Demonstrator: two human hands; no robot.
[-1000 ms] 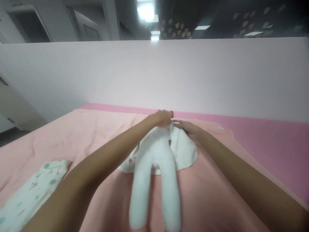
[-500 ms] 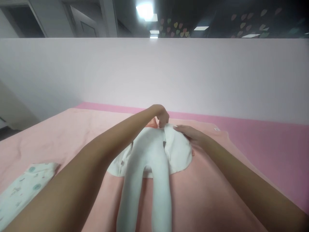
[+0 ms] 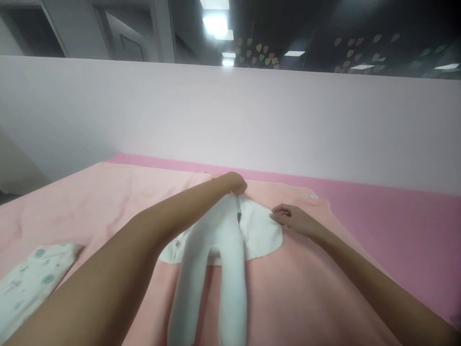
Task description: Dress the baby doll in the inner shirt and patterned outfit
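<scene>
A soft white two-legged form (image 3: 232, 278), like a doll's lower body in leggings, lies with its legs toward me. Beneath it a white cloth garment (image 3: 262, 240) fans out on both sides. My left hand (image 3: 237, 183) is bent down at the upper end of the white form, its fingers hidden behind the wrist. At the garment's right edge, my right hand (image 3: 293, 220) pinches the cloth between thumb and fingers. My left forearm crosses over the garment's left side and covers part of it.
A pink blanket (image 3: 298, 288) lies under everything, over a darker pink surface (image 3: 406, 226). At the left is a folded white cloth with printed patterns (image 3: 39, 271). A pale low wall (image 3: 230, 120) stands behind, with dark glass above it.
My right hand has moved down along the garment's right side, which now lies flatter and spread outward. My left hand has dipped lower at the upper end. The view has shifted slightly.
</scene>
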